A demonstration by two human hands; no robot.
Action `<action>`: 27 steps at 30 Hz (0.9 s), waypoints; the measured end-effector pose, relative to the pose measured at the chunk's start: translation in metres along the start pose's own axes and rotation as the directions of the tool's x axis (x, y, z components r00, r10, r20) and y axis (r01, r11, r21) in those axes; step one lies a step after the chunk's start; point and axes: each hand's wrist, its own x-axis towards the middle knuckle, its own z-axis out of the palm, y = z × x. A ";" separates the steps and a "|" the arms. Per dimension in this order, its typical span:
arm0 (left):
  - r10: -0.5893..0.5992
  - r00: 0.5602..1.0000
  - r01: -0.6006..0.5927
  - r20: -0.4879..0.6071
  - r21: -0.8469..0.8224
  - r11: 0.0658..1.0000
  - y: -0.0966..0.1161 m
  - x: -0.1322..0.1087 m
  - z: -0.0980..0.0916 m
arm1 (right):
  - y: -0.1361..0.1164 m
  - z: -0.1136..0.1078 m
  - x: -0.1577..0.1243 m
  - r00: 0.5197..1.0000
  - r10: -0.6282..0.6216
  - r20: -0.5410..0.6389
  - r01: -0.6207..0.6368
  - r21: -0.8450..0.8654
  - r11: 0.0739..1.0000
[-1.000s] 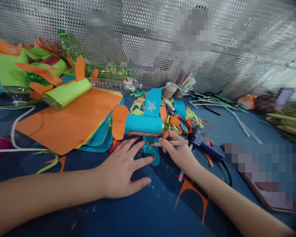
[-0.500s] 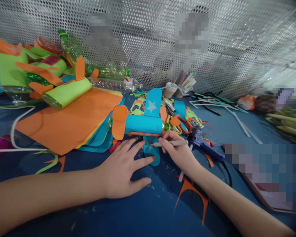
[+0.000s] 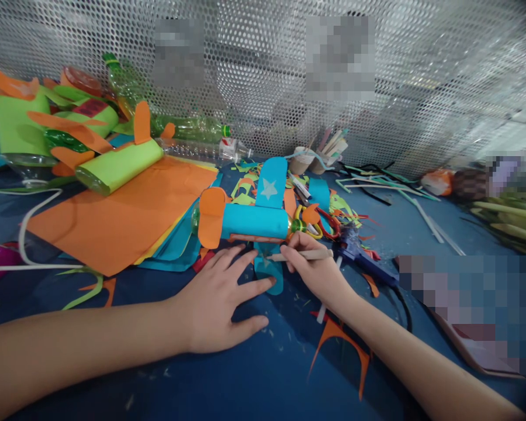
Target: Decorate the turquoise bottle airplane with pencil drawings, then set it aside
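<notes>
"When the left hand [image 3: 219, 304] lay on the blue table [image 3: 245, 374], how did its fingers stand?"

"Spread wide, palm down, holding nothing. The tips of its longest fingers reached the near wing [image 3: 269, 275] of the blue paper plane [image 3: 254, 221]. Whether they touched it or lay just beside it, I could not tell."

"And where was the plane from that hand?"

"At about one o'clock, close by. It lay on the table with its orange tail [image 3: 210, 216] toward nine o'clock and its far wing [image 3: 269, 181], marked with a pale star, toward twelve."

"What of the right hand [image 3: 315, 269]?"

"It pinched a pencil [image 3: 304, 255] between thumb and fingers, at three o'clock of the near wing. The pencil lay nearly level, its tip pointing to nine o'clock and meeting that wing just below the plane's body."

"What lay around them?"

"Scissors [image 3: 328, 225] at twelve o'clock of the right hand, a glue gun [image 3: 362, 257] at two o'clock of it. An orange sheet [image 3: 118, 216] was at ten o'clock of the left hand, with a green paper plane [image 3: 118, 166] upon its far edge."
</notes>
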 end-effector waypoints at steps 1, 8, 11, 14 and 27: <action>-0.001 1.000 0.001 0.000 0.000 1.000 0.000 0.000 0.000 | 0.000 0.000 0.000 1.000 -0.003 -0.003 0.003 -0.001 1.000; -0.003 1.000 0.003 0.022 0.010 1.000 0.000 0.000 -0.001 | -0.001 0.000 -0.001 1.000 -0.012 -0.008 0.012 -0.014 1.000; 0.000 1.000 0.000 0.006 0.007 1.000 0.000 0.000 -0.001 | -0.002 0.000 0.000 1.000 -0.014 -0.010 0.013 -0.040 0.999; 0.001 1.000 -0.001 -0.004 0.004 1.000 0.000 0.000 0.000 | -0.002 0.001 0.000 0.999 -0.011 -0.036 0.009 -0.038 0.999; -0.001 1.000 0.001 -0.003 0.006 1.000 0.001 0.000 0.000 | 0.001 0.001 0.000 1.000 -0.013 -0.019 0.013 -0.013 1.000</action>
